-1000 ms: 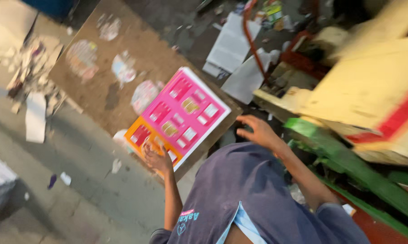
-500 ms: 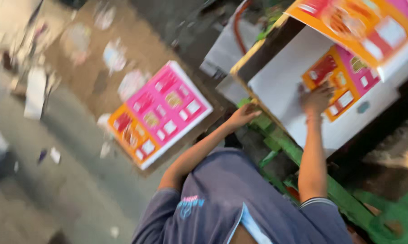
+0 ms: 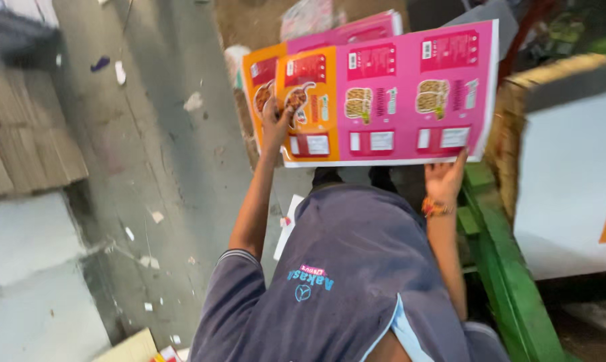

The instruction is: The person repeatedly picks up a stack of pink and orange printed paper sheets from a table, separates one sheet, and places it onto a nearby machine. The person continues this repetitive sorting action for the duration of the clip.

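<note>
- Between my 2 hands, out in front of my chest, hangs a large printed sheet (image 3: 390, 94), pink over most of its face and orange at its left end, held flat and off everything below it.
- Half a second ago my right hand was on the white-topped stack (image 3: 571, 181) to my right and my left reached towards the pile ahead; now both are on this 1 sheet.
- As I judge it, the sheet is lifted free and carried, not yet laid down anywhere.
- My left hand (image 3: 274, 124) has a closed grip on the orange end, fingers curled over the sheet's face.
- My right hand (image 3: 444, 179) pinches the bottom edge of the pink end from beneath; a beaded band sits on that wrist.
- Just beyond and under the sheet, a pile of like sheets (image 3: 252, 74) shows its orange and pink edges.
- Close on my right runs a green frame (image 3: 504, 268), with the white-topped stack beside it.
- Left of me the grey floor (image 3: 169, 167) is strewn with paper scraps (image 3: 193, 102), and flattened cardboard (image 3: 21, 134) lies well apart.
- Nothing that I can see lies between the sheet and the pile.
</note>
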The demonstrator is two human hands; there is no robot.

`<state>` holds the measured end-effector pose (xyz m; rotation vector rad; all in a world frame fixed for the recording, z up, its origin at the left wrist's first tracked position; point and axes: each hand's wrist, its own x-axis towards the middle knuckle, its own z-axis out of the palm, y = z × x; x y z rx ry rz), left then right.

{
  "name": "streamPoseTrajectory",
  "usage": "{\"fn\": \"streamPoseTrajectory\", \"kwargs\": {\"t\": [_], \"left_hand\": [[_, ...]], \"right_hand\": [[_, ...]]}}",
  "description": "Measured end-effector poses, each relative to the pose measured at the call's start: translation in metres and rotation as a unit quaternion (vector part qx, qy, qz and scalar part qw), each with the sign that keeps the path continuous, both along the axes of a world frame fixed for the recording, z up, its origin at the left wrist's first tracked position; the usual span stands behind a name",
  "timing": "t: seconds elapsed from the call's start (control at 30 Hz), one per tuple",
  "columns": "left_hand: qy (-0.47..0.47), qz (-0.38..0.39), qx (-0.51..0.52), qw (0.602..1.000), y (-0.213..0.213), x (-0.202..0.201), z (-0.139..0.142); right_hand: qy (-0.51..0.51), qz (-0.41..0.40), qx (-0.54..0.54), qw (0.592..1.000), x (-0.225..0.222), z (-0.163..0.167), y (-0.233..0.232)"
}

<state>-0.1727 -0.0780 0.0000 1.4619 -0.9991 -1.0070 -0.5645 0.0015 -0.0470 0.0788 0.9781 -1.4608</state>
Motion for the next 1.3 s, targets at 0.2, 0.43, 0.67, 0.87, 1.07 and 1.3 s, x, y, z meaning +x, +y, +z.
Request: {"fn": "streamPoseTrajectory", "kwargs": {"t": [0.2, 0.43, 0.67, 0.87, 1.07, 1.3], "left_hand": [[-0.008, 0.116, -0.007, 0.993, 0.017, 0.062, -0.004], [-0.325, 0.194, 0.087, 0.922, 0.025, 0.081, -0.022], [-0.418, 0.219, 0.07, 0.879, 0.027, 0.082, -0.013], [-0.342, 0.161, 0.002, 0.926, 0.022, 0.065, -0.003], [-0.415, 0.231, 0.008, 0.88, 0.018, 0.041, -0.012], [-0.415, 0.016, -0.148, 0.898, 0.035, -0.101, -0.051]], "right_hand": [[0.301, 0.094, -0.06, 0.947, 0.057, 0.002, -0.068], [0.638, 0.147, -0.11, 0.748, 0.092, 0.008, -0.079], [0.771, 0.188, -0.131, 0.594, 0.115, 0.021, -0.087], [0.799, 0.206, -0.079, 0.56, 0.11, 0.023, -0.091], [0.679, 0.178, -0.128, 0.7, 0.068, 0.033, -0.075], [0.507, 0.315, -0.146, 0.789, -0.026, 0.164, 0.086]]}}
